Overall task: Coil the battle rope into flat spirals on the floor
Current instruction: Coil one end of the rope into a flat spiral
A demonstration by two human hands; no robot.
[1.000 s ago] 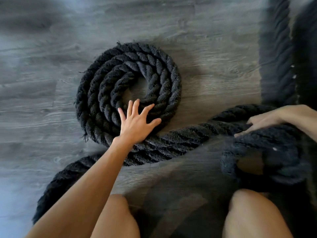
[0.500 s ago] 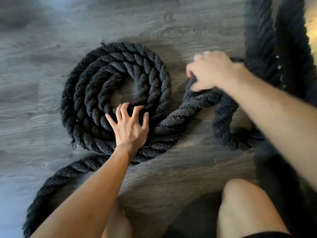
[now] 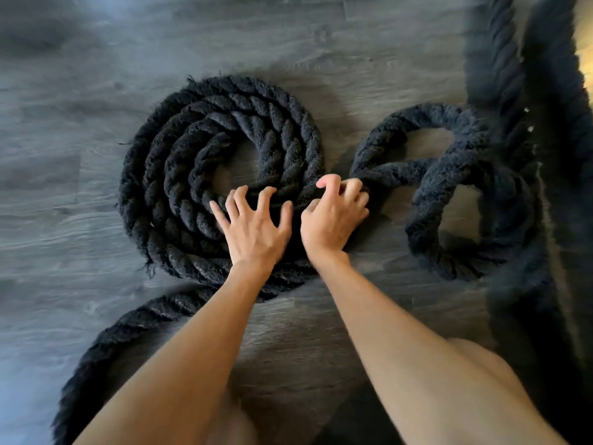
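Head: left hand [image 3: 256, 229] rests on coil [image 3: 179, 175], right hand [image 3: 333, 220] holds rope [image 3: 385, 175].

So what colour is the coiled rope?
The rope is black with twisted strands, seen in the head view.

Beneath me lies a floor [image 3: 80, 203] of grey wood-look planks, the grain running left to right, with thin seams between boards. At the upper right edge is a narrow strip of warm yellowish light [image 3: 587, 43].
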